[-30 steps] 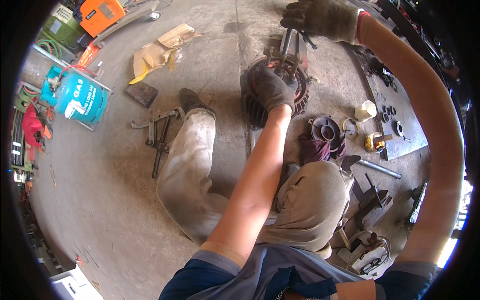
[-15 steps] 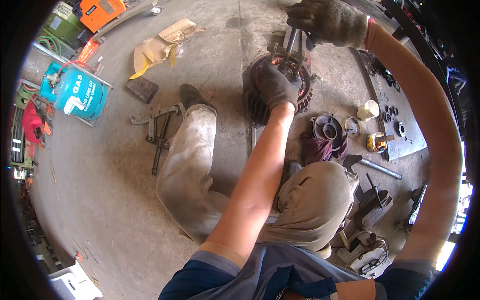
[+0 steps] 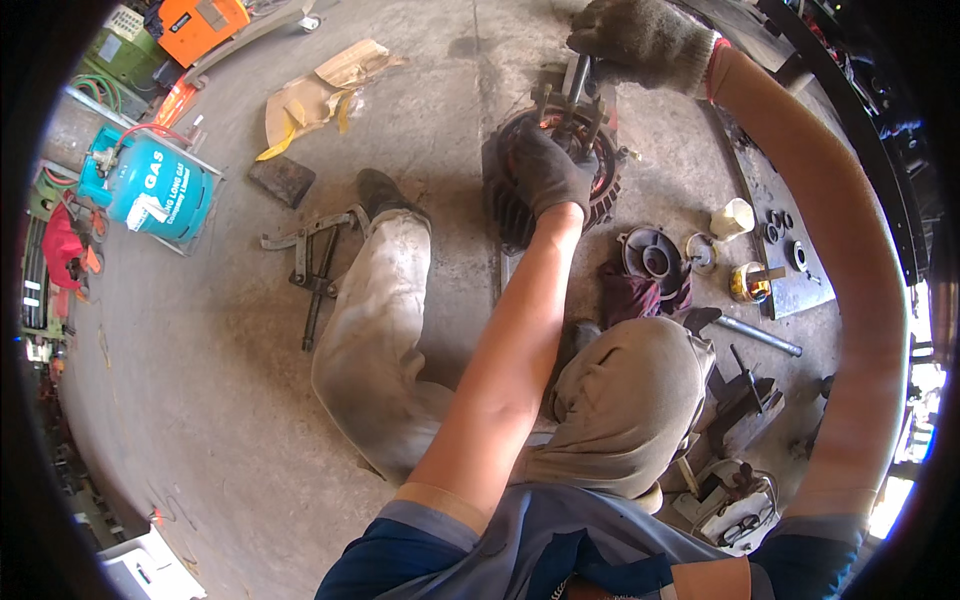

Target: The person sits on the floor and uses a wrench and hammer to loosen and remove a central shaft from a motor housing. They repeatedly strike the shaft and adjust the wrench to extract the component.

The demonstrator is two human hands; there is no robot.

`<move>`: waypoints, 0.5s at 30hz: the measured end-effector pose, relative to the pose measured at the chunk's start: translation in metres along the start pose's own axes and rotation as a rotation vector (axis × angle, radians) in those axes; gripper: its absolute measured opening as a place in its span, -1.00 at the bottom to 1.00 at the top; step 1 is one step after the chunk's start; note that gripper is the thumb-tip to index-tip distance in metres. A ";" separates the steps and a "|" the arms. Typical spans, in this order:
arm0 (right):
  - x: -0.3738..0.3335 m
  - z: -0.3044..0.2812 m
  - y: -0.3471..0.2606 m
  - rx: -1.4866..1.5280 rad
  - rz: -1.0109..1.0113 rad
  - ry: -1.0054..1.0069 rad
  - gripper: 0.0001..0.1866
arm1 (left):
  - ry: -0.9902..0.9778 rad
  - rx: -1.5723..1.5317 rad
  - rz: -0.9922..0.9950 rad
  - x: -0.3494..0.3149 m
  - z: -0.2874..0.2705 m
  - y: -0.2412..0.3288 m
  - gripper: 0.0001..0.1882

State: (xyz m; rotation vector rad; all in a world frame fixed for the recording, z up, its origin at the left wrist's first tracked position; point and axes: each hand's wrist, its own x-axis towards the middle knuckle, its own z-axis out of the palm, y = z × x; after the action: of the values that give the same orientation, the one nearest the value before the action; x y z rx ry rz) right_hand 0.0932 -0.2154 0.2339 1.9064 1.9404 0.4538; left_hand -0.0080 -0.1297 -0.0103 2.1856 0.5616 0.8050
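A finned electric motor housing point(image 3: 510, 212) with copper windings in its open end stands on the floor ahead of me. A metal puller with a central rod point(image 3: 578, 82) and side arms rises from it. My left hand point(image 3: 553, 172), in a dark grey glove, is closed around the puller's lower part, over the windings. At the rod's upper end is my right hand point(image 3: 645, 45), in a grey knit glove, its fingers curled; what they grip is hidden. A second jaw puller point(image 3: 318, 258) lies beside my left foot.
Right of the motor lie a round end cover point(image 3: 652, 255) on a dark red cloth point(image 3: 630, 298), a white cup point(image 3: 733, 218), a small tin point(image 3: 748, 284), a metal pipe point(image 3: 760, 335) and a plate point(image 3: 815, 292) bearing rings. Leftward are torn cardboard point(image 3: 300, 108) and a teal gas cylinder point(image 3: 160, 185).
My right hand and forearm have shifted slightly left and up at the rod's top. My left hand keeps its place on the puller. The whole view has shifted a little.
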 end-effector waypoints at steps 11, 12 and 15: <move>-0.005 0.010 0.000 0.157 0.028 0.115 -0.66 | 0.140 0.008 0.029 -0.004 0.005 0.000 -0.09; -0.004 0.010 0.000 0.160 0.044 0.090 -0.67 | 0.124 -0.016 0.022 -0.003 0.006 -0.001 -0.09; -0.004 0.012 -0.002 0.174 0.081 0.057 -0.68 | 0.120 -0.006 0.042 -0.001 0.006 -0.003 -0.02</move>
State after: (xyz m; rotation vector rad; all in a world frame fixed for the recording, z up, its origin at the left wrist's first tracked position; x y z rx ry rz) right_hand 0.0970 -0.2200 0.2222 2.1085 2.0025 0.3764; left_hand -0.0048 -0.1312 -0.0164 2.1603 0.5738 0.9639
